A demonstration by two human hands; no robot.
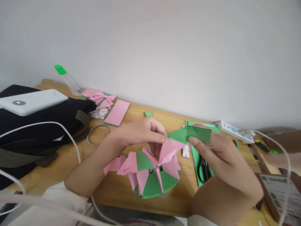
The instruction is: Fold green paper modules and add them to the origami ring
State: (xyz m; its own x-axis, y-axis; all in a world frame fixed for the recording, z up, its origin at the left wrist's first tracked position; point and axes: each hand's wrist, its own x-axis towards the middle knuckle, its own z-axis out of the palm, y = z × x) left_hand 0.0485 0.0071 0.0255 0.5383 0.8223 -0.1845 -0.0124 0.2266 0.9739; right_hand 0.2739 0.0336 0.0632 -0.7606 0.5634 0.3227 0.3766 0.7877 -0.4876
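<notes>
Left hand (pixel 141 132) pinches a pink flap (pixel 171 150); right hand (pixel 219 153) pinches green paper (pixel 180 135).

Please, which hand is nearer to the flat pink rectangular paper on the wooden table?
Left. The left hand is just right of the flat pink rectangular paper and closer to the camera; the right hand is much farther right.

Got a light-brown wooden bench (pixel 164 204). Far L: blk cloth bag (pixel 58 117). Just R of that, pink-and-green folded paper pcs (pixel 102 98), clear round dish w/ white bits (pixel 100 113), flat pink paper rect. (pixel 117 112) & thin beige ring (pixel 101 125). Mid-back: small green paper scrap (pixel 148 114). To R: green sheet (pixel 195 163), white plastic power strip (pixel 231 130).
</notes>
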